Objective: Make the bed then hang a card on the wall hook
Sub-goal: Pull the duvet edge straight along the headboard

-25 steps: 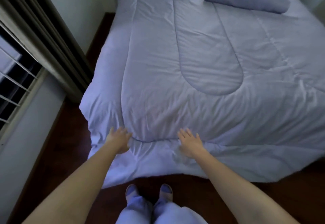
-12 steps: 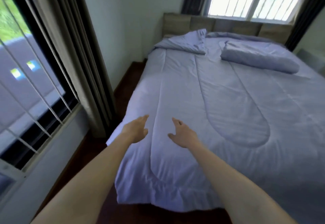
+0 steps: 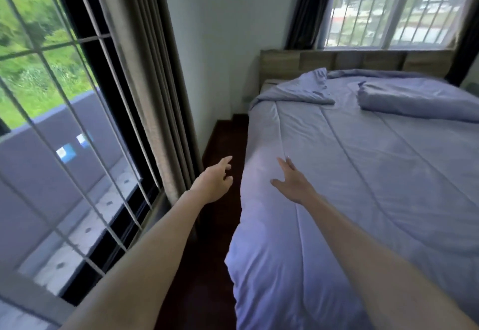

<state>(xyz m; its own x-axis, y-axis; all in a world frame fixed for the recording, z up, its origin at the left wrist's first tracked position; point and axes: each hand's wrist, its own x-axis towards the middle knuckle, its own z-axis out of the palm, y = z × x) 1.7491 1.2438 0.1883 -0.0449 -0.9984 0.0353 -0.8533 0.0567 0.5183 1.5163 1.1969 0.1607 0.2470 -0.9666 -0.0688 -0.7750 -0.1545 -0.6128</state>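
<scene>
Left hand (image 3: pixel 213 183): fingers loosely stretched forward, nothing in it. It hangs over the dark floor (image 3: pixel 223 143), with the curtain (image 3: pixel 145 70) just to its left and the side of the bed to its right.
Right hand (image 3: pixel 290 180): opened flat, fingers spread and thumb out, holding nothing. It is low over the cloth; whether the palm touches it I cannot tell.
Comforter (image 3: pixel 375 179): beneath the right hand and stretching away to its right, spread over the whole bed. Its side edge drapes down between the two hands.
Pillows: well beyond both hands, against the headboard (image 3: pixel 350 63). The crumpled pillow (image 3: pixel 298 92) lies straight ahead of the right hand with a corner poking up; the flatter pillow (image 3: pixel 420 100) lies farther right.
Card and wall hook: neither is in view.
Why the hands sit so: both arms reach forward empty along the bed's side, probably to smooth that draped edge or get to the crumpled pillow.
Progress, as a judgement: the cover looks laid; the pillows need tidying, and the card step is not yet begun.
</scene>
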